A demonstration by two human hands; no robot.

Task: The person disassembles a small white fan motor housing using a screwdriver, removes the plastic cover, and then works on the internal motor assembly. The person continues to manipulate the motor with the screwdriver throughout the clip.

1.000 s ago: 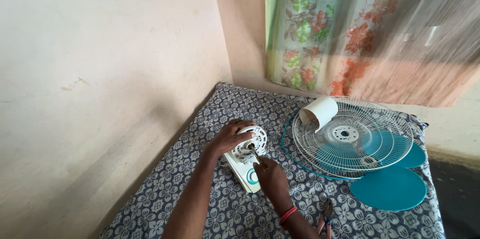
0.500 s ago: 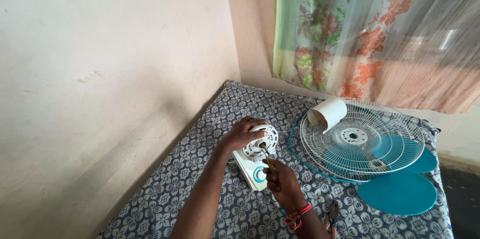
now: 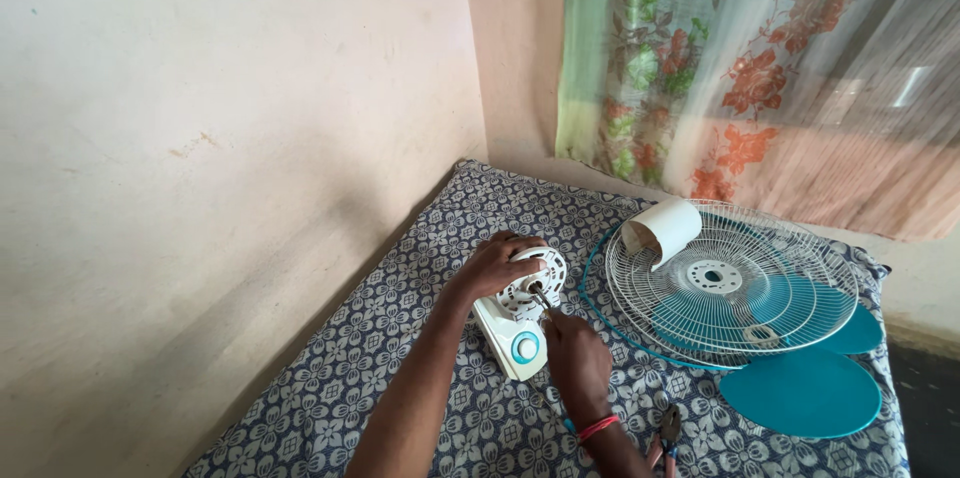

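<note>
Now, here is the scene, line by line.

Fan motor: the white fan motor (image 3: 527, 290) sits near the middle of the bed, round and slotted with vents across its face, tilted up toward the camera.
Fan base: below the motor, joined to it, a white fan base (image 3: 512, 342) with a teal round knob (image 3: 525, 347) on its front.
Left hand: the left hand (image 3: 495, 264) wraps over the top and left side of the fan motor, fingers curled around its rim; its grip is closed on the motor housing.
Right hand: the right hand (image 3: 577, 360) comes in from below, grip closed around a thin screwdriver (image 3: 541, 298), with a red band at the wrist.
Screwdriver: its dark shaft points up and left, tip at the centre of the motor's face; whether it sits in a screw is too small to tell.
Bed: a bed cover (image 3: 400, 338) in blue and white flower print carries everything.
Fan guard: a white wire fan guard (image 3: 735, 288) lies flat to the right, well apart from the motor.
Blades: teal fan blades (image 3: 800, 393) lie under and beside the guard.
Cap: a white cylindrical cap (image 3: 662, 229) rests on the guard's left rim.
Pliers: red-handled pliers (image 3: 668, 435) lie just right of the right forearm.
Backdrop: pale wall (image 3: 200, 138) at left, floral curtain (image 3: 760, 68) at upper right.
</note>
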